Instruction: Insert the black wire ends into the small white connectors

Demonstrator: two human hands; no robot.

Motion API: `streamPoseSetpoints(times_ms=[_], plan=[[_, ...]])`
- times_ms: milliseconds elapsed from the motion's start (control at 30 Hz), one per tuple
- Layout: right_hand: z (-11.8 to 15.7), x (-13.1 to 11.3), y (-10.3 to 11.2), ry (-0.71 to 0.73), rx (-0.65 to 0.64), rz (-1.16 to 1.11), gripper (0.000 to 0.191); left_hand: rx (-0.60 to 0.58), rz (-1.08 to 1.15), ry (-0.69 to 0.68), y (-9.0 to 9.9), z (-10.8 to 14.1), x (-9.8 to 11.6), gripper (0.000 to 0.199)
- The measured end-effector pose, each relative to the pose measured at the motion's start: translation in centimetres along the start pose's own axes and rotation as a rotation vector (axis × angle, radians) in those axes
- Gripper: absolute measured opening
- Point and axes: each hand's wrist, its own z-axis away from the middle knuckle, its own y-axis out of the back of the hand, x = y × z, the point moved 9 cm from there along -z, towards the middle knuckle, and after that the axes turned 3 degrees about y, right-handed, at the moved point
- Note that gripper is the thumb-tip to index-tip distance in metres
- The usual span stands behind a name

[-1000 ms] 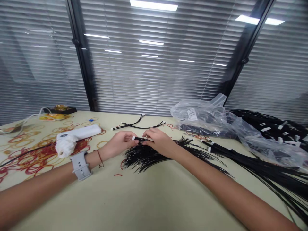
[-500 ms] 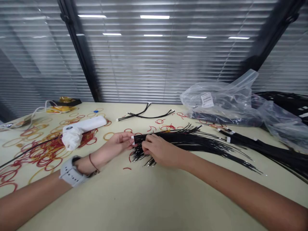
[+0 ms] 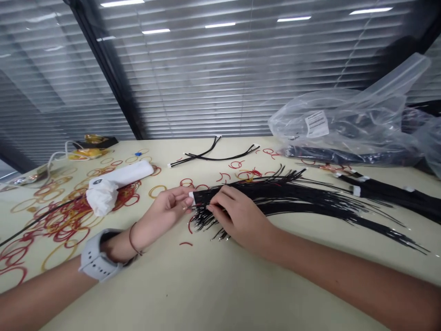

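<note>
Left hand: the white connector [image 3: 192, 198] is pinched between thumb and fingers of the left hand [image 3: 167, 209], and this grip has been kept over the last second.
Right hand: the fingers of the right hand [image 3: 243, 218] have been curled lower among the strands, just right of the connector; whether a single strand is gripped cannot be told.
Black wires: the black wires [image 3: 292, 195] are spread rightward across the surface [image 3: 144, 294], beneath and beyond the right hand; more of the loose ends below is now covered by it, so the handling is judged to be centred close to the connector.
Rubber bands: red and yellow loops are scattered at left, partly beneath a white handled device [image 3: 132, 172].
Right side: more black bundles [image 3: 389, 191] are laid near the wire tips.
Two short cables: these cables [image 3: 222, 158] are left crossed beyond the hands.
Plastic bag: a labelled clear bag [image 3: 330, 119] is rested at the far right.
Room: the far side is closed off by slatted blinds [image 3: 193, 82], with ceiling lights reflected.
</note>
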Motion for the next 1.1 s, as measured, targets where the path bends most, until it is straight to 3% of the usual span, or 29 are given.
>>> streamPoseSetpoints(times_ms=[333, 633, 1100], plan=[[0.3, 1.3, 1.0, -0.145, 0.081, -0.066, 0.019, 0.023, -0.084, -0.016, -0.2, 0.5, 0.5, 0.026], [0.5, 1.4, 0.9, -0.133, 0.064, 0.003, 0.018, 0.008, -0.164, -0.111, -0.6, 0.6, 1.3, 0.024], [0.2, 1.7, 1.5, -0.136, 0.127, -0.143, 0.014, 0.022, -0.168, -0.134, -0.6, 0.7, 1.5, 0.022]])
